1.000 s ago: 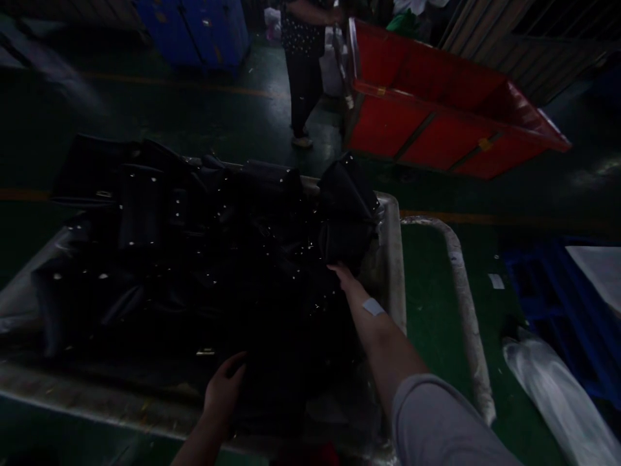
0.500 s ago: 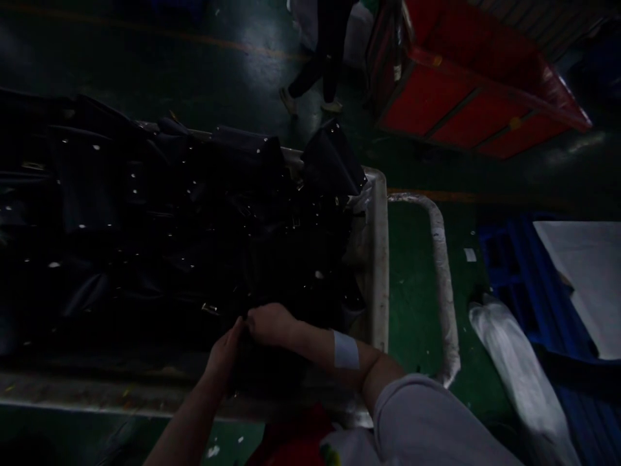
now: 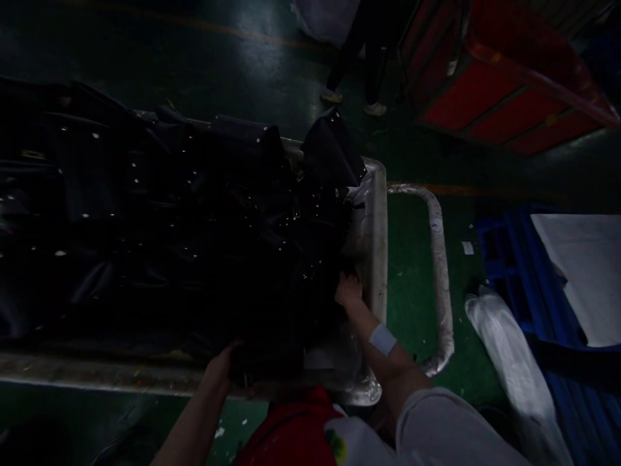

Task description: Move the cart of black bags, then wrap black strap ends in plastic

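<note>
A cart-like bin is heaped with black bags (image 3: pixel 92 175), smooth and leather-like, dotted with shiny studs and buckles. At the near side of the heap, my left hand (image 3: pixel 223 366) grips the left edge of a black bag (image 3: pixel 272 349); its fingers are partly lost in the dark. Farther right, my right hand (image 3: pixel 349 289) reaches down inside the bin's right end. Its fingers are curled on black bag material, and their tips are hard to see. A pale patch (image 3: pixel 383 339) is on my right forearm.
The pale bin rim (image 3: pixel 381 259) runs along the right and near sides, with a wrapped handle (image 3: pixel 439 259) beyond it. A red cart (image 3: pixel 495 97) and a person's legs (image 3: pixel 371 71) are at the back. Blue pallets (image 3: pixel 509 272) and a plastic-wrapped roll (image 3: pixel 514 362) lie right.
My hands have moved apart: the right went right and farther into the bin, the left slightly down. The nearest black bag now lies spread between them. The person's legs appear farther right.
</note>
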{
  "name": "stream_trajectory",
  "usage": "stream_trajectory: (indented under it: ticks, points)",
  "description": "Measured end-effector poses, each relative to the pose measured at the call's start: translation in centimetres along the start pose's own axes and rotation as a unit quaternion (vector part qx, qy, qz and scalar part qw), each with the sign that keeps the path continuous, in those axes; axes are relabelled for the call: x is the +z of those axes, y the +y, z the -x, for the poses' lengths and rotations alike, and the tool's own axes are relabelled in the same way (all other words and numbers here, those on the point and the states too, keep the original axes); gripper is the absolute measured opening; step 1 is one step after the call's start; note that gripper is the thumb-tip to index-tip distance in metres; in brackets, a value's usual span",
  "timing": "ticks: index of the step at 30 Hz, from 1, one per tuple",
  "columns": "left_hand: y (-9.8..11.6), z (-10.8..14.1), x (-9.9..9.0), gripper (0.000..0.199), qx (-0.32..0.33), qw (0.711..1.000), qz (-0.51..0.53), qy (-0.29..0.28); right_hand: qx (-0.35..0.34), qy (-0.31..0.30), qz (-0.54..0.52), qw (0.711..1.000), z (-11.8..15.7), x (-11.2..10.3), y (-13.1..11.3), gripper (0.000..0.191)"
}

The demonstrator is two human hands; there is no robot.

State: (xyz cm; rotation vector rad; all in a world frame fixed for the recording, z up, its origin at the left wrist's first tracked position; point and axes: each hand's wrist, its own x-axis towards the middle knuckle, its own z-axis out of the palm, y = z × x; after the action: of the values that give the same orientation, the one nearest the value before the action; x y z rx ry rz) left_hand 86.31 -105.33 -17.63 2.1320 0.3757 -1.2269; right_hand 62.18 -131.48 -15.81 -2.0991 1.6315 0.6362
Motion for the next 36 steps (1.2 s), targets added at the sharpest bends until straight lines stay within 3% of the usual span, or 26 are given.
stream_trajectory:
  ticks: [5,10,15,19,22,24,26,29,32,36]
  points:
    - [-0.4,0.4,0.5,0.008,-0.069,0.993,0.089,-0.025,0.015,-0.065,0.022,0.998,-2.3,0.3,1.7,0.027]
    - [0.1,1.1,-0.4,0.009,-0.098,0.981,0.151,-0.066,-0.039,-0.024,0.038,0.998,-1.3,-4.1,2.5,0.024]
    - [0.2,1.0,-1.0,0.016,-0.124,0.969,0.184,-0.107,-0.099,0.055,0.052,0.992,5.1,-11.9,5.5,0.033]
    - [0.0,0.4,-1.3,0.019,-0.128,0.963,0.206,-0.120,-0.211,0.080,-0.060,0.972,11.2,-18.1,7.1,0.031]
    - [-0.2,0.1,-1.7,0.019,-0.126,0.959,0.227,-0.117,-0.259,0.038,-0.167,0.950,14.2,-20.9,6.6,0.033]
    - [-0.4,0.0,-2.0,0.019,-0.132,0.953,0.243,-0.122,-0.275,-0.013,-0.216,0.937,15.0,-21.5,5.5,0.036]
    - [-0.6,0.0,-2.3,0.019,-0.142,0.945,0.262,-0.134,-0.292,-0.055,-0.253,0.921,14.8,-21.0,3.7,0.038]
    - [-0.9,0.3,-2.6,0.022,-0.162,0.930,0.290,-0.158,-0.337,-0.045,-0.243,0.908,12.9,-17.8,-0.3,0.036]
    - [-1.2,0.6,-3.0,0.027,-0.176,0.916,0.311,-0.182,-0.382,0.003,-0.192,0.904,10.5,-12.1,-5.8,0.030]
    - [-1.3,0.6,-3.3,0.027,-0.159,0.907,0.340,-0.189,-0.360,0.017,-0.164,0.918,7.5,-4.5,-12.4,0.031]
